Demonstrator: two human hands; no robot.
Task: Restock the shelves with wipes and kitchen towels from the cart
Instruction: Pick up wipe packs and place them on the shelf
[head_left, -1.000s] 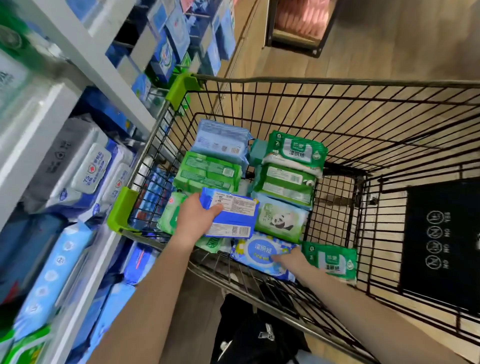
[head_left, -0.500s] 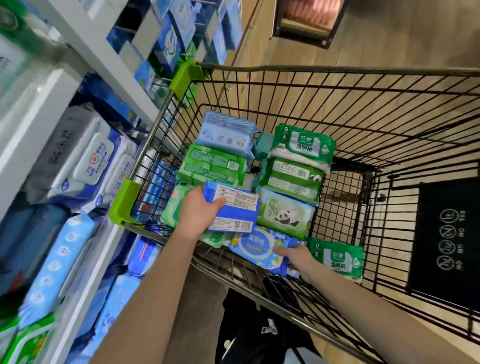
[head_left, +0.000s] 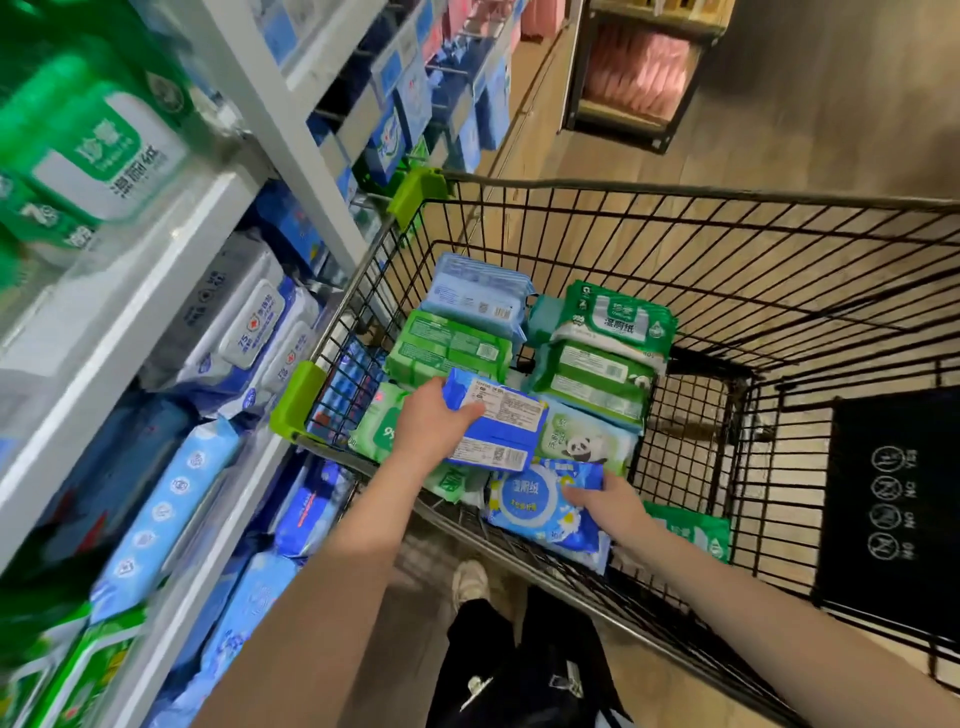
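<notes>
Cart walls (head_left: 675, 189) stand around both grips, with bare room inside to the right of the right grip (head_left: 608, 506). Shelves (head_left: 171, 291) full of packs sit close on the left of the left grip (head_left: 431, 431). Wood floor (head_left: 779, 104) lies beyond. Left grip is clamped on a blue wipes pack (head_left: 501, 426), above the green packs (head_left: 447, 345). Right grip holds a round-label blue pack (head_left: 537, 506) by the near wall.
</notes>
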